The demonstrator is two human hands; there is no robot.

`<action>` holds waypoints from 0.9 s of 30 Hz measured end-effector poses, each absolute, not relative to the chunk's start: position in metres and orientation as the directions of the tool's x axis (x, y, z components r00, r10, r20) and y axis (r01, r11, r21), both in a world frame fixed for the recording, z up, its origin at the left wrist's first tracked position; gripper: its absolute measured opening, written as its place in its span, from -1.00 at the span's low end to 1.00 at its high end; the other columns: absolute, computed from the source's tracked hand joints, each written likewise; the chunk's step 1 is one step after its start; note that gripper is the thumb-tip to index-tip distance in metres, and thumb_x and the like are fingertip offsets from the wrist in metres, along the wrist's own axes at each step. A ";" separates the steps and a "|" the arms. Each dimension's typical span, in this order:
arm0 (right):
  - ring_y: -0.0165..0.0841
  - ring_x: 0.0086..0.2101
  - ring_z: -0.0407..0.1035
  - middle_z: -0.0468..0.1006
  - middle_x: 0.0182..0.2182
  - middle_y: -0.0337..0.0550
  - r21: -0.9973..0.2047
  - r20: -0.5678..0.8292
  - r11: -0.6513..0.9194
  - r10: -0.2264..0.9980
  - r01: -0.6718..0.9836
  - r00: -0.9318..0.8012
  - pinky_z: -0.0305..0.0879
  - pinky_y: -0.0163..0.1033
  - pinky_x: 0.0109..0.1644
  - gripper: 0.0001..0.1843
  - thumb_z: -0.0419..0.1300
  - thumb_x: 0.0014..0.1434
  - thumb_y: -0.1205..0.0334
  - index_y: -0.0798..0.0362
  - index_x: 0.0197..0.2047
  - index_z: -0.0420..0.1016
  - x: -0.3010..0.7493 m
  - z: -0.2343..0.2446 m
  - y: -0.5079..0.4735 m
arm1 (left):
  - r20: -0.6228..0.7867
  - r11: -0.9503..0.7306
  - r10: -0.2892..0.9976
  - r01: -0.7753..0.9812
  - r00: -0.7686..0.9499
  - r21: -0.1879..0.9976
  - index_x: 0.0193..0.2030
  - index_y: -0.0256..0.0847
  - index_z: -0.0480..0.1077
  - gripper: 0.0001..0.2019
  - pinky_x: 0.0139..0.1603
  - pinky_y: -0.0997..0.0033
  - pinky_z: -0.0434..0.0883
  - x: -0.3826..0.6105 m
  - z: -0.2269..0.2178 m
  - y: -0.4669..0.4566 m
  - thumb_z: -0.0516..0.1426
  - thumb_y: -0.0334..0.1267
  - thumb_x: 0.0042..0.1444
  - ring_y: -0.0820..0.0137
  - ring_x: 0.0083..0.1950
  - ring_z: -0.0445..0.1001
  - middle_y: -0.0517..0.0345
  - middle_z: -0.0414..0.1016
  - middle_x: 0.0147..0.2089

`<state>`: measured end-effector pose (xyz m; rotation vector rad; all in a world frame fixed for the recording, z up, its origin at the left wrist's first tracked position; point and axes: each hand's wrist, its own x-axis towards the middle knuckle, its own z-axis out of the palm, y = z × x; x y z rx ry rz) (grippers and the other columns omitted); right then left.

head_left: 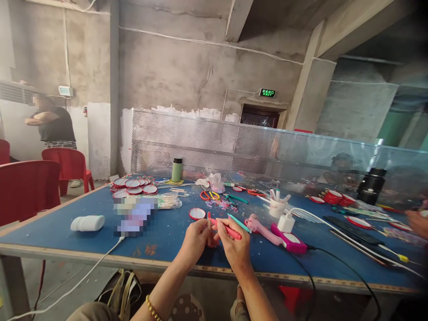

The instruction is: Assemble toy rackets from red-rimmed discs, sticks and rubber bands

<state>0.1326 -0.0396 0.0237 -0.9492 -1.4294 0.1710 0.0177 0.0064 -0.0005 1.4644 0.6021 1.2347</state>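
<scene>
My left hand and my right hand meet just above the near edge of the blue table. The right hand is closed around a pink pen-like tool and a teal one that sticks out to the right. The left hand's fingers pinch a small item at the pink tool's tip; I cannot make out what it is. A small round red-rimmed mirror lies on the table just beyond my left hand.
A pink device with a white plug and black cable lies right of my hands. Stacked red-rimmed mirrors, a green bottle, scissors, a white cup and a perforated metal screen stand farther back. Red chairs and a standing person are at left; another person's hand at right.
</scene>
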 end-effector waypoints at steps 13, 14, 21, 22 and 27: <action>-0.41 -0.60 0.49 0.67 -0.42 -0.12 -0.609 0.778 0.656 0.602 0.446 0.178 0.45 -0.31 -0.40 -0.79 0.18 0.28 0.18 0.09 -0.31 0.57 0.133 0.022 -0.038 | 0.401 -0.334 0.853 -0.240 0.334 0.912 -0.51 -0.16 0.28 -0.67 -0.45 0.46 0.33 0.017 -0.002 0.007 0.14 -0.02 0.14 0.44 -0.58 0.32 0.29 0.32 -0.65; -0.41 -0.60 0.49 0.67 -0.42 -0.13 -0.606 0.781 0.658 0.599 0.447 0.179 0.45 -0.31 -0.40 -0.79 0.18 0.27 0.19 0.09 -0.31 0.57 0.133 0.021 -0.037 | 0.401 -0.334 0.853 -0.241 0.334 0.911 -0.51 -0.17 0.28 -0.67 -0.45 0.46 0.33 0.017 -0.002 0.007 0.14 -0.01 0.14 0.45 -0.58 0.32 0.29 0.32 -0.65; -0.41 -0.61 0.49 0.66 -0.45 -0.14 -0.601 0.787 0.663 0.589 0.447 0.185 0.45 -0.34 -0.45 -0.80 0.17 0.27 0.18 0.08 -0.31 0.57 0.135 0.018 -0.034 | 0.406 -0.333 0.850 -0.253 0.336 0.908 -0.49 -0.19 0.31 -0.68 -0.47 0.47 0.34 0.017 -0.003 0.008 0.16 -0.01 0.12 0.45 -0.58 0.34 0.28 0.37 -0.63; -0.42 -0.61 0.48 0.66 -0.45 -0.14 -0.601 0.787 0.662 0.589 0.448 0.186 0.45 -0.34 -0.45 -0.80 0.18 0.27 0.19 0.08 -0.31 0.57 0.135 0.018 -0.034 | 0.405 -0.332 0.850 -0.255 0.336 0.908 -0.48 -0.19 0.32 -0.69 -0.47 0.48 0.34 0.017 -0.004 0.008 0.16 -0.01 0.12 0.45 -0.58 0.34 0.28 0.37 -0.63; -0.41 -0.61 0.49 0.66 -0.44 -0.13 -0.602 0.788 0.657 0.581 0.453 0.205 0.45 -0.34 -0.45 -0.79 0.17 0.27 0.19 0.09 -0.32 0.56 0.135 0.018 -0.035 | 0.402 -0.326 0.852 -0.260 0.335 0.909 -0.43 -0.20 0.34 -0.70 -0.48 0.47 0.35 0.018 -0.004 0.010 0.16 0.00 0.11 0.45 -0.59 0.35 0.28 0.38 -0.63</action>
